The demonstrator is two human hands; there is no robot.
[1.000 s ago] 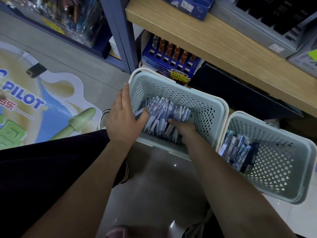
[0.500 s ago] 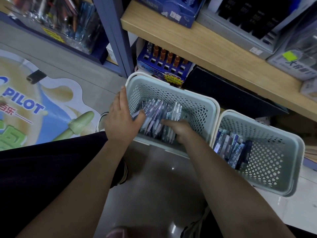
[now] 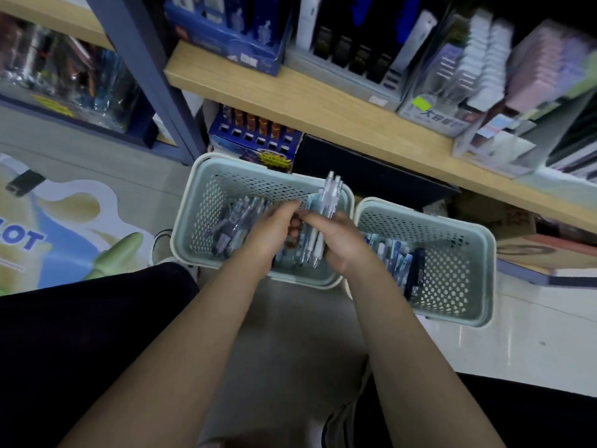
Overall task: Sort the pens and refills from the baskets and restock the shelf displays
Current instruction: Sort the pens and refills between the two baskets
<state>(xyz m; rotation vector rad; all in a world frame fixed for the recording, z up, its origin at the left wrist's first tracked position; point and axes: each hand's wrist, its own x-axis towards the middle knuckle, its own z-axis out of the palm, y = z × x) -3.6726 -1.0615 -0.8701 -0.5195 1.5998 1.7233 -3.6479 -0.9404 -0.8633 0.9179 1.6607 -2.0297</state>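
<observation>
Wooden shelf (image 3: 323, 105) overhead, display boxes crowded along it. Two pale green baskets side by side on floor beneath: left basket (image 3: 206, 202) with loose pens on bottom, right basket (image 3: 458, 286) with packets stacked at near-left side. Right hand (image 3: 342, 244) closed round bundle of clear pens (image 3: 324, 218), tips down, over left basket. Left hand (image 3: 268, 234) fingertips pinching at bundle's top.

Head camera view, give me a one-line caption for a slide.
Right hand lifts a bundle of pens over the left basket while the left hand steadies them.
</observation>
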